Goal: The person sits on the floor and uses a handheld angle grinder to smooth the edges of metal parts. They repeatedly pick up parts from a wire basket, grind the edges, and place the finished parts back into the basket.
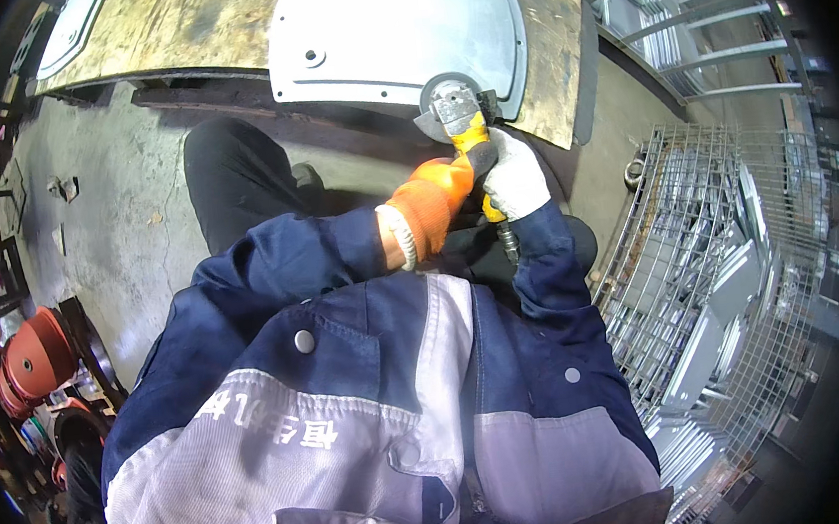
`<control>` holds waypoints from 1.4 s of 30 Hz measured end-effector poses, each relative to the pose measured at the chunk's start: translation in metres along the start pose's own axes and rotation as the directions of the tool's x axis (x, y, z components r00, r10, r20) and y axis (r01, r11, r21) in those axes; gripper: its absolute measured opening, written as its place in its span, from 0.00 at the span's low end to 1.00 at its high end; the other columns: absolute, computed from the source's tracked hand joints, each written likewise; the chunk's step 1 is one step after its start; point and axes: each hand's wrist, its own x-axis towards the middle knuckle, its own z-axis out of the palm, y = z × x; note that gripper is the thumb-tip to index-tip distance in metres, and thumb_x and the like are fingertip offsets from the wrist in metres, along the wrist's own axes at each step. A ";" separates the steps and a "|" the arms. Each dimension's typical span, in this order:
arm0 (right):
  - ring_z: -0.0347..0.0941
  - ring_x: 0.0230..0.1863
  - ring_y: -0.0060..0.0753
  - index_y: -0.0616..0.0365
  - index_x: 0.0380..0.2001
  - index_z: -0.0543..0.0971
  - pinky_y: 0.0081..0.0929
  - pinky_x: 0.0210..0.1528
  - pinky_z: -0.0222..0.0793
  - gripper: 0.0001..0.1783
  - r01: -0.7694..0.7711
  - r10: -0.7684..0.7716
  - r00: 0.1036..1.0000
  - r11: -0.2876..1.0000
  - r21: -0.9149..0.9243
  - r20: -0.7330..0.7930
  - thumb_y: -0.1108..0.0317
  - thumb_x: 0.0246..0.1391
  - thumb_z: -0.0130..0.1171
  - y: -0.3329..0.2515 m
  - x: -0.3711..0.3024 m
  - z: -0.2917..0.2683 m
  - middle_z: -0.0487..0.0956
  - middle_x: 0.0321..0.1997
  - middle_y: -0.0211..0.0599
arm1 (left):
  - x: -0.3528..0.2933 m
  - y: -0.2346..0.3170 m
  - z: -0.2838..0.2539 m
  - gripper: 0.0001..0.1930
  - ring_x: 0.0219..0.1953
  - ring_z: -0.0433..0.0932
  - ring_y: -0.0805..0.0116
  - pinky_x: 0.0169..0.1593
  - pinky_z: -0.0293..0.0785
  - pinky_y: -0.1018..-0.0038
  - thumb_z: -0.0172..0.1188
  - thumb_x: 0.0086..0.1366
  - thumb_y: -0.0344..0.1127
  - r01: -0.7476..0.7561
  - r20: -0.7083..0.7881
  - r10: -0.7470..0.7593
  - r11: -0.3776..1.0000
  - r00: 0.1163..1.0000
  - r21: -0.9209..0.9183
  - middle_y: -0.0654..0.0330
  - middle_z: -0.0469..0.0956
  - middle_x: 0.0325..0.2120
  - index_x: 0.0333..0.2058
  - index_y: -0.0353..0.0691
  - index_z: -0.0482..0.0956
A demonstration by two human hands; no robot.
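A yellow-bodied angle grinder (460,119) is held in front of me, its round disc at the near edge of a flat grey metal plate (390,35). My left hand (434,201), in an orange glove, is wrapped around the grinder's body. My right hand (515,176), in a white glove, grips the grinder's handle from the right. The plate lies on a worn wooden workbench (189,28). Both arms wear dark blue sleeves.
A wire-mesh cage (729,265) at the right holds several grey metal plates. Metal racking (708,27) stands at the upper right. Red round stools or buckets (39,355) sit at the left on the concrete floor (116,209). Another plate (70,33) lies on the bench's far left.
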 end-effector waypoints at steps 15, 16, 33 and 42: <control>0.78 0.35 0.35 0.62 0.39 0.78 0.30 0.40 0.72 0.19 -0.081 0.012 0.962 0.967 0.241 0.274 0.68 0.41 0.64 -0.056 0.029 0.086 0.80 0.33 0.41 | -0.059 0.010 -0.100 0.18 0.36 0.71 0.66 0.51 0.69 0.68 0.47 0.70 0.50 -0.235 0.355 0.366 0.903 0.860 -0.360 0.63 0.70 0.34 0.47 0.42 0.69; 0.77 0.34 0.29 0.63 0.41 0.78 0.27 0.38 0.73 0.21 -0.066 -0.032 0.955 0.946 0.318 0.294 0.67 0.42 0.68 -0.052 0.021 0.070 0.80 0.33 0.37 | -0.057 0.009 -0.102 0.22 0.44 0.70 0.63 0.55 0.66 0.65 0.45 0.70 0.53 0.000 0.374 0.229 0.852 0.899 -0.523 0.59 0.69 0.43 0.51 0.41 0.66; 0.67 0.54 0.42 0.57 0.63 0.59 0.35 0.50 0.73 0.35 0.090 -0.443 0.873 -0.270 0.959 -0.207 0.66 0.54 0.60 0.103 -0.113 -0.104 0.69 0.56 0.45 | 0.001 0.083 -0.076 0.34 0.59 0.65 0.48 0.59 0.65 0.49 0.52 0.65 0.53 -0.289 -0.168 0.235 0.741 0.957 -0.606 0.51 0.58 0.62 0.64 0.45 0.54; 0.68 0.54 0.41 0.61 0.58 0.64 0.35 0.46 0.75 0.31 0.108 -0.235 0.959 -0.224 0.969 -0.161 0.69 0.52 0.62 0.104 -0.119 -0.106 0.70 0.56 0.45 | 0.041 0.133 -0.123 0.27 0.40 0.78 0.58 0.44 0.74 0.70 0.62 0.46 0.23 -0.184 0.047 0.953 0.009 0.301 0.983 0.49 0.78 0.35 0.48 0.32 0.69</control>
